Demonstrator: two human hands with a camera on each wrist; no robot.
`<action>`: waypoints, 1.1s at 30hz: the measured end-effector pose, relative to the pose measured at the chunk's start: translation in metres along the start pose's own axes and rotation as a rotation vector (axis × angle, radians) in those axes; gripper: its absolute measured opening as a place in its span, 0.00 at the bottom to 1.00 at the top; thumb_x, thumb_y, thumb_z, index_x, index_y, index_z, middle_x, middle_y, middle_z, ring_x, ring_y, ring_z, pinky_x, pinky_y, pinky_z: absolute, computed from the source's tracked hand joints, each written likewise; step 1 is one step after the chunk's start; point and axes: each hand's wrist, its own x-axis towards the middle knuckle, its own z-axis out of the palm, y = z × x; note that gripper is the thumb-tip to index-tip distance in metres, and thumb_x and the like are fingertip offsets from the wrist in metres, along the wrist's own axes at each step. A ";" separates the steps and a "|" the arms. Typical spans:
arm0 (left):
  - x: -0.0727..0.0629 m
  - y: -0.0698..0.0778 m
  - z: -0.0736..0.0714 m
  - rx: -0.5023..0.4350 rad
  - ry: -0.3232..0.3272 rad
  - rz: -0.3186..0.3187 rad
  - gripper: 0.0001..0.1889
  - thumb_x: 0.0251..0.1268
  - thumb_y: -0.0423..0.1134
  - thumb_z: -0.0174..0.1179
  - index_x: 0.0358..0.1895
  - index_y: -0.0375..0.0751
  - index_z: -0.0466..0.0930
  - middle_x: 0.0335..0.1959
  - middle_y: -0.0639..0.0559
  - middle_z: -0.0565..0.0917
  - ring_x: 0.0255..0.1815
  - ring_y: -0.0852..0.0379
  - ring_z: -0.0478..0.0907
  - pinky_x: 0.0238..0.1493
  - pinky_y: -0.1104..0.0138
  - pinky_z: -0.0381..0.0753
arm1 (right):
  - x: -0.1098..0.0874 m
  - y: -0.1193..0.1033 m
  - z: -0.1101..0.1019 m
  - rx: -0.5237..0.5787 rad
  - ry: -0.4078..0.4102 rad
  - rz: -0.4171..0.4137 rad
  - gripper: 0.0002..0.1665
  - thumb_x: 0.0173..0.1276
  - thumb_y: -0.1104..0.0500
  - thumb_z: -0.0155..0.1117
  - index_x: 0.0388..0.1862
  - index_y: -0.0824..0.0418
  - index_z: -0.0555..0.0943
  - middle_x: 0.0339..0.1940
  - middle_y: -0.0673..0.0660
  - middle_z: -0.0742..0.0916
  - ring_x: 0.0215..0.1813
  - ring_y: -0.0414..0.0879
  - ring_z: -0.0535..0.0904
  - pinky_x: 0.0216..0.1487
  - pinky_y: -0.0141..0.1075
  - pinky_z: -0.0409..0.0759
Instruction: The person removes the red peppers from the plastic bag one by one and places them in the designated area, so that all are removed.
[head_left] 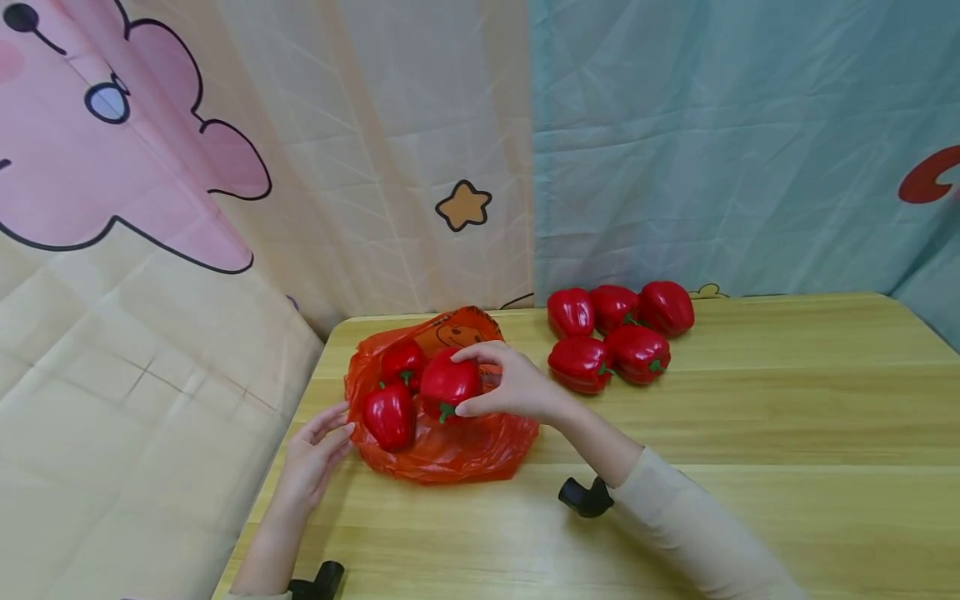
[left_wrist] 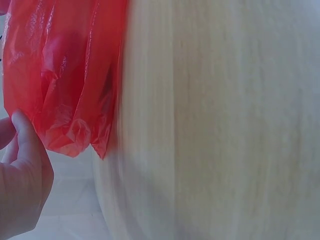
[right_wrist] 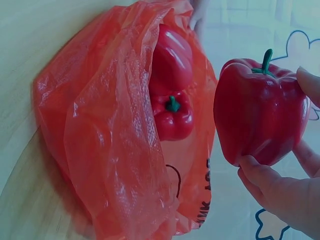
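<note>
My right hand point(head_left: 513, 385) grips a red bell pepper point(head_left: 448, 379) with a green stem, held over the open orange-red plastic bag point(head_left: 480, 450). In the right wrist view, that bell pepper point(right_wrist: 260, 112) is beside the bag's mouth, between thumb and fingers. Two more bell peppers lie inside the bag, one at the front point(head_left: 389, 417) and one behind it point(head_left: 402, 363). My left hand point(head_left: 309, 458) pinches the left edge of the bag with thumb and fingertips; the left wrist view shows these fingers point(left_wrist: 30, 145) at the red plastic point(left_wrist: 65, 85).
Several red bell peppers point(head_left: 637, 354) lie grouped at the table's back edge, right of the bag. The wooden table point(head_left: 787, 433) extends to the right. A printed curtain point(head_left: 675, 167) hangs behind. Black wrist devices point(head_left: 585, 497) sit by both forearms.
</note>
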 end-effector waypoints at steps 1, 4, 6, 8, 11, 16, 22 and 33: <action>0.000 0.000 0.000 0.000 0.002 -0.002 0.18 0.62 0.26 0.56 0.39 0.59 0.83 0.36 0.58 0.77 0.33 0.65 0.77 0.38 0.75 0.79 | -0.001 0.000 -0.001 0.006 -0.002 0.000 0.31 0.50 0.58 0.75 0.55 0.52 0.76 0.59 0.52 0.71 0.60 0.53 0.67 0.54 0.41 0.77; 0.000 0.000 0.000 -0.002 0.000 -0.001 0.18 0.62 0.26 0.56 0.39 0.59 0.83 0.36 0.58 0.77 0.33 0.65 0.77 0.38 0.75 0.79 | -0.005 -0.002 -0.004 0.025 -0.004 0.006 0.32 0.51 0.58 0.75 0.56 0.54 0.75 0.59 0.53 0.71 0.60 0.55 0.68 0.52 0.42 0.78; 0.000 0.000 0.000 -0.002 -0.001 0.001 0.18 0.62 0.26 0.56 0.39 0.59 0.83 0.36 0.58 0.77 0.33 0.65 0.77 0.38 0.75 0.79 | -0.007 -0.003 -0.007 0.034 -0.002 0.015 0.32 0.51 0.58 0.74 0.56 0.54 0.75 0.59 0.54 0.72 0.60 0.56 0.68 0.49 0.42 0.79; 0.000 0.000 0.000 0.002 0.001 0.003 0.18 0.63 0.25 0.56 0.39 0.59 0.83 0.36 0.58 0.77 0.33 0.65 0.77 0.38 0.75 0.79 | -0.010 -0.005 -0.009 0.037 -0.002 0.022 0.32 0.51 0.58 0.74 0.56 0.53 0.75 0.59 0.53 0.72 0.59 0.56 0.69 0.48 0.42 0.80; -0.001 0.000 0.000 0.009 0.000 0.008 0.18 0.63 0.26 0.56 0.39 0.59 0.83 0.36 0.58 0.77 0.33 0.65 0.77 0.39 0.75 0.79 | -0.014 -0.007 -0.013 0.031 0.001 0.018 0.32 0.51 0.58 0.74 0.57 0.53 0.75 0.59 0.53 0.73 0.58 0.56 0.69 0.46 0.42 0.81; -0.001 0.000 0.000 0.011 -0.010 0.016 0.18 0.63 0.26 0.55 0.41 0.58 0.82 0.37 0.58 0.76 0.35 0.66 0.77 0.39 0.75 0.79 | -0.019 -0.007 -0.020 0.013 0.013 -0.012 0.33 0.50 0.58 0.75 0.57 0.52 0.74 0.58 0.53 0.74 0.59 0.54 0.68 0.48 0.42 0.80; 0.000 0.000 0.001 0.011 -0.004 0.010 0.17 0.63 0.26 0.56 0.41 0.58 0.82 0.37 0.58 0.76 0.36 0.66 0.77 0.39 0.75 0.79 | -0.026 -0.008 -0.031 -0.004 0.031 -0.032 0.34 0.50 0.58 0.75 0.57 0.52 0.75 0.60 0.52 0.73 0.62 0.52 0.66 0.51 0.42 0.78; -0.001 0.002 0.002 0.005 0.002 -0.008 0.18 0.63 0.26 0.56 0.39 0.59 0.82 0.36 0.58 0.76 0.34 0.66 0.77 0.39 0.75 0.79 | -0.040 -0.004 -0.049 -0.027 0.065 -0.048 0.34 0.49 0.59 0.75 0.57 0.54 0.75 0.59 0.53 0.73 0.59 0.52 0.69 0.52 0.43 0.78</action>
